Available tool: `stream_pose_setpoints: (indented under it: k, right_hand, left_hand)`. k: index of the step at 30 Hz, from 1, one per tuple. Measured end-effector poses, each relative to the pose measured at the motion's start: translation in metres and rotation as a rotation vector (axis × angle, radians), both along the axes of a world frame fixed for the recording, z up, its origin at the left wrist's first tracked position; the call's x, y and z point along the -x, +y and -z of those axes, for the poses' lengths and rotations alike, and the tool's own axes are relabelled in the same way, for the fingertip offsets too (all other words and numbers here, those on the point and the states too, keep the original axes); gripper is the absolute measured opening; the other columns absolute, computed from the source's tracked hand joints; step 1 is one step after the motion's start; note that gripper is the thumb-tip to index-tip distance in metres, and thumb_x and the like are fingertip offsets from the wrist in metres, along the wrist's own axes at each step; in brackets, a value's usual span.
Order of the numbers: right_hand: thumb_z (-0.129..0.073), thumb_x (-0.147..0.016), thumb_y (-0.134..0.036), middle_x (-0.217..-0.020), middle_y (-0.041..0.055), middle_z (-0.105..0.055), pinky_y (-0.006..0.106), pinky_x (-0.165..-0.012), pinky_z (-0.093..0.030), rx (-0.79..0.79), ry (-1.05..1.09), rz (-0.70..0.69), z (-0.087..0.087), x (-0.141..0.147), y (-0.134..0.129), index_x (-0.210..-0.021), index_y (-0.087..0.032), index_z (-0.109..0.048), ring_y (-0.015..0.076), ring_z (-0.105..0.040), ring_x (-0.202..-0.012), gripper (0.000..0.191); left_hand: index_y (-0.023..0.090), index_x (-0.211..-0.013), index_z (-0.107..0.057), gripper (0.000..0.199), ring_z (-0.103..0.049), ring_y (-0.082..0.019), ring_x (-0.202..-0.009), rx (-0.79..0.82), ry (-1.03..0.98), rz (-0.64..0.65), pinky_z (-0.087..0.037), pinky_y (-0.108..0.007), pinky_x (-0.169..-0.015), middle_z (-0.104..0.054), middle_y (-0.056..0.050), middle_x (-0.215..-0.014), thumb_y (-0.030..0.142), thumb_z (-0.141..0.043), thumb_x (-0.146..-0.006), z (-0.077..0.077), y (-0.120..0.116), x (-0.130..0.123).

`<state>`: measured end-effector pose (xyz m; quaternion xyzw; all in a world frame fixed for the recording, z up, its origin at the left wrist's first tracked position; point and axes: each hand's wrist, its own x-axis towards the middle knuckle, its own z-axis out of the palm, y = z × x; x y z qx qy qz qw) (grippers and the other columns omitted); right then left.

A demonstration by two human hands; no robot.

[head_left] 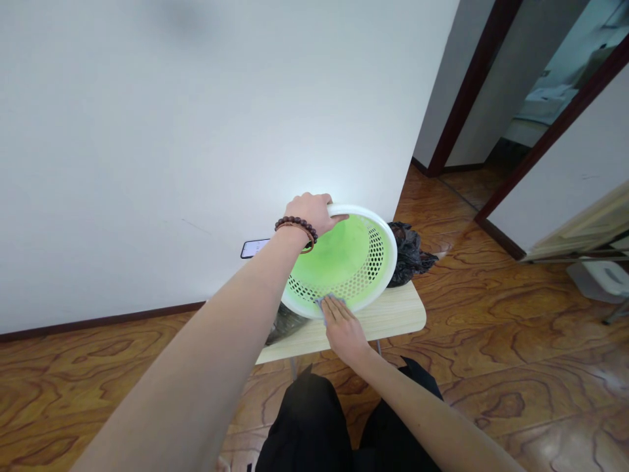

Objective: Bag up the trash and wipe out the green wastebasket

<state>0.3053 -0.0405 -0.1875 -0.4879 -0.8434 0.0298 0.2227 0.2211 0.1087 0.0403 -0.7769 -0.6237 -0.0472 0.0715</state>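
Observation:
A round plastic basket (339,252), green inside with a white rim and rows of holes, is tilted toward me above a small table. My left hand (314,213) grips its far rim at the upper left, thumb inside and fingers over the outside. A beaded bracelet circles that wrist. Pressed against the near inner wall of the basket, my right hand (341,328) holds a greyish cloth (325,301) under its fingers. Most of the cloth is hidden by the hand.
The light wooden table (393,314) stands against a white wall. A black plastic bag (410,255) lies at its right end, and a dark clear bag (285,326) sits at the left. A phone (254,248) is behind my left forearm. A white bin (602,278) stands far right.

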Motion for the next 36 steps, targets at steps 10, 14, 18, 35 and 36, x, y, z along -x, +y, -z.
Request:
stream_pose_setpoints:
  k: [10,14,18,35,36]
  right_hand:
    - [-0.034,-0.085,-0.010,-0.122,0.0179,-0.049,0.036,-0.098,-0.033,-0.113,-0.172,0.023,0.010,0.002,0.023,-0.123,-0.004,-0.044,0.0226,-0.042,-0.116,0.039]
    - [-0.036,-0.085,-0.012,-0.120,0.0171,-0.051,0.037,-0.096,-0.034,-0.153,-0.247,-0.021,0.009,-0.013,0.024,-0.122,-0.004,-0.045,0.0236,-0.044,-0.113,0.039]
    - [-0.038,-0.084,-0.012,-0.117,0.0185,-0.052,0.037,-0.095,-0.036,-0.174,-0.319,-0.023,0.002,-0.033,0.026,-0.120,-0.003,-0.047,0.0240,-0.046,-0.110,0.037]
    - [-0.039,-0.083,-0.009,-0.118,0.0223,-0.051,0.041,-0.095,-0.034,-0.164,-0.362,-0.031,-0.016,-0.066,0.018,-0.118,0.000,-0.047,0.0260,-0.045,-0.112,0.037]
    - [-0.039,-0.083,-0.009,-0.118,0.0225,-0.050,0.042,-0.095,-0.034,-0.157,-0.359,-0.021,-0.015,-0.069,0.019,-0.118,0.000,-0.048,0.0261,-0.044,-0.113,0.037]
  left_hand:
    - [0.025,-0.106,-0.056,0.072,-0.057,-0.023,-0.078,-0.008,0.005,-0.004,-0.041,-0.033,-0.067,-0.062,-0.007,-0.083,0.076,-0.024,-0.065,0.006,-0.007,0.009]
    - [0.025,-0.106,-0.056,0.069,-0.058,-0.022,-0.077,0.011,0.002,-0.024,-0.041,-0.031,-0.067,-0.063,-0.007,-0.082,0.073,-0.022,-0.069,0.006,-0.008,0.021]
    - [0.021,-0.095,-0.061,0.050,-0.058,-0.023,-0.077,0.066,0.075,-0.048,-0.042,-0.031,-0.063,-0.063,-0.009,-0.083,0.058,-0.037,-0.071,-0.003,0.000,0.027]
    - [0.021,-0.102,-0.053,0.041,-0.059,-0.022,-0.077,-0.034,0.122,0.093,-0.040,-0.030,-0.064,-0.062,-0.009,-0.082,0.045,-0.029,-0.080,0.000,-0.006,0.017]
    - [0.020,-0.105,-0.051,0.041,-0.059,-0.023,-0.077,-0.040,0.116,0.079,-0.040,-0.030,-0.064,-0.062,-0.009,-0.082,0.044,-0.028,-0.081,0.003,-0.008,0.018]
